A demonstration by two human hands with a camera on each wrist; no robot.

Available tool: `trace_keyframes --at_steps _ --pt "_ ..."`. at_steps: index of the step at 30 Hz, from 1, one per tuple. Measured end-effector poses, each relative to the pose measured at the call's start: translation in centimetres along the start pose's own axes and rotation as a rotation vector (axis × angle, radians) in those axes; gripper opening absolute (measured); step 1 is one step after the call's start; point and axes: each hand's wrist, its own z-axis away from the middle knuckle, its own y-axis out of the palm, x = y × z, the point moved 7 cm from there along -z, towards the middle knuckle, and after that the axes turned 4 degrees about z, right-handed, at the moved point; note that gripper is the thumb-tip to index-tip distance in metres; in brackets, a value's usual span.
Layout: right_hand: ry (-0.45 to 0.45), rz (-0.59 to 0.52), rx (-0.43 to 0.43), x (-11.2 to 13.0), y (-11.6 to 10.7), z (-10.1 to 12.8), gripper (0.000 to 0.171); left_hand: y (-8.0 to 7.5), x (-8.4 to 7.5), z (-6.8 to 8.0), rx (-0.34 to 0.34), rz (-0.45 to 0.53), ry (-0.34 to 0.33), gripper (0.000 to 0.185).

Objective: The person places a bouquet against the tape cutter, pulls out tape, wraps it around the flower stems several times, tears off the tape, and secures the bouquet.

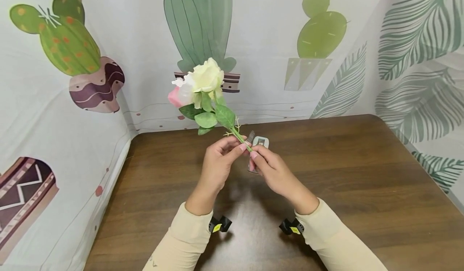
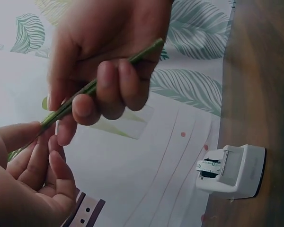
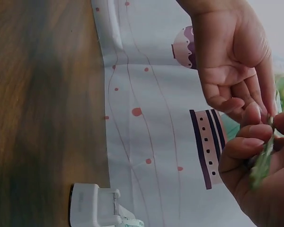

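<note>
An artificial flower stem (image 1: 239, 136) with a cream rose (image 1: 207, 77), a pink bloom (image 1: 176, 96) and green leaves is held above the brown table (image 1: 362, 174), blooms tilted up and to the left. My left hand (image 1: 240, 147) pinches the stem just below the leaves. My right hand (image 1: 253, 155) grips the stem's lower end. In the left wrist view the right hand (image 2: 97, 101) curls round the green stem (image 2: 85, 92), and the left hand (image 2: 35, 142) meets it at the lower left. In the right wrist view the right hand (image 3: 255, 151) holds the blurred stem (image 3: 264, 158).
A small white device (image 1: 261, 142) with a metal part stands on the table just behind my hands; it shows again as the white device (image 2: 232, 170) and the white device (image 3: 97, 210). A cactus-print cloth (image 1: 108, 21) forms the backdrop and drapes the left and right sides.
</note>
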Motion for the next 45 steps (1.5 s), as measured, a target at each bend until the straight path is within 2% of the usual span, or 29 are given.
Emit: trace_keyframes --at_steps 5,11,16,23,37,45 --pt "0.004 -0.079 0.061 -0.1 0.6 0.0 0.042 -0.1 -0.4 0.0 0.01 0.063 0.011 0.023" --pt "-0.019 -0.154 0.089 -0.1 1.0 0.0 0.042 -0.3 -0.8 0.0 0.011 0.02 0.027 0.021" --pt "-0.034 -0.256 0.104 -0.3 1.2 0.0 0.049 0.0 -1.0 0.1 0.037 0.006 0.027 0.02" --pt "0.003 -0.367 0.09 -0.5 1.2 0.2 0.047 0.2 -0.9 0.0 0.054 0.01 0.024 0.023" --pt "-0.027 -0.286 0.037 -0.4 1.0 0.1 0.036 0.2 -1.0 0.1 0.057 0.046 0.025 0.03" --pt "-0.029 -0.174 -0.009 -0.4 0.8 0.2 0.028 0.2 -1.0 0.2 0.035 0.041 0.013 0.031"
